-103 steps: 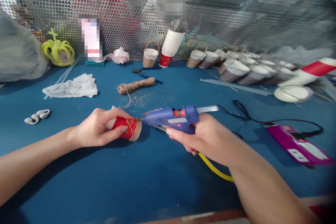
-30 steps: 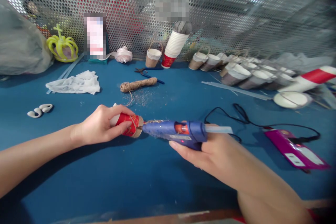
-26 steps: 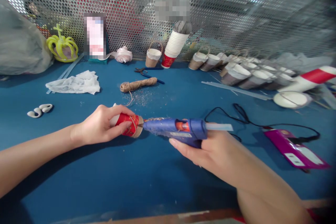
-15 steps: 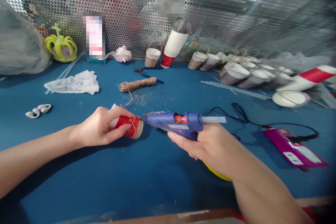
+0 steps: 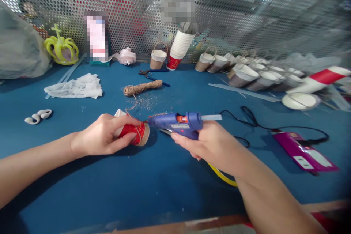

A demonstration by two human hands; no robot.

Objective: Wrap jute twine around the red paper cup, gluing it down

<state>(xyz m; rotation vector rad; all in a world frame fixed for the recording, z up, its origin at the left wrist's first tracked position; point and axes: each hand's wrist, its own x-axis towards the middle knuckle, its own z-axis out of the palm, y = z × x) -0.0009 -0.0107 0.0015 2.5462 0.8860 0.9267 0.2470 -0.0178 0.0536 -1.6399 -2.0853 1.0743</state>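
My left hand [image 5: 102, 135] is closed round a red and white paper cup [image 5: 140, 131] lying on its side, its base turned to the right. Twine [image 5: 145, 134] is wound about the base end. A strand runs back from the cup to a bundle of brown twine [image 5: 143, 87]. In my right hand [image 5: 210, 140] is a blue hot glue gun [image 5: 175, 122], its nozzle at the upper edge of the cup's base. A clear glue stick [image 5: 211, 117] pokes out of the gun's rear. Partly hidden beneath the gun are a metal blade and a yellow loop [image 5: 223, 176].
Behind the twine lie blue-handled pliers [image 5: 155, 74]. Stacked paper cups [image 5: 182, 45] and several small twine-handled buckets [image 5: 244, 75] line the mesh wall. A purple packet [image 5: 304, 151] with a black cord sits right; white fabric [image 5: 75, 87] and earphone-like pieces [image 5: 38, 116] lie left.
The glue gun has shifted slightly left, its nozzle still against the cup's base end. My left hand keeps its hold on the cup. The whole view has shifted a little.
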